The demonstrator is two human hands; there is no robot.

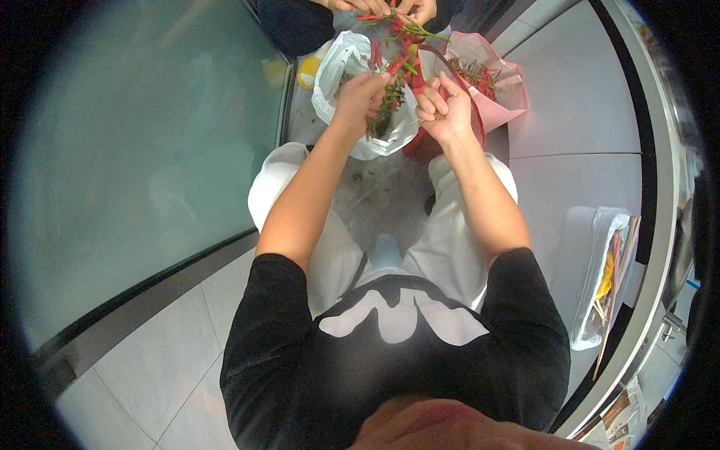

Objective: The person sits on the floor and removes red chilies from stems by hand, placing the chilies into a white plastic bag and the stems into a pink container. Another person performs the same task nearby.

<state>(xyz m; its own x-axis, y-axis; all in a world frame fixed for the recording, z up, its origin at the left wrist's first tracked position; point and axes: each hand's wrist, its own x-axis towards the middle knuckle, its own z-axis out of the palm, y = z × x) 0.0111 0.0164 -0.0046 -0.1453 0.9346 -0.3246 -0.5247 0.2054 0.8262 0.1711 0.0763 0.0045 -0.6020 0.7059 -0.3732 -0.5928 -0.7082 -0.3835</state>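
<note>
My left hand (360, 101) grips red chili peppers (398, 64), with a green one among them, above a white plastic bag (332, 101). Green stems and leaves (382, 121) show in the bag's mouth. To the right, my right hand (447, 107) is turned partly palm up over a red-rimmed container (479, 121). Its lower fingers are curled, and a thin pale bit, perhaps a stem, shows by them; whether they hold it is unclear. More red chilies lie in a pink bag (509, 109) beyond this hand.
Across from me another person's hands (416, 10) hold a chili sprig (422, 32). A glass panel (169, 140) borders my left, grey cabinet fronts (574, 112) my right. A white bin (588, 315) with sticks hangs there. Beside the white bag is a yellow-and-white object (307, 72).
</note>
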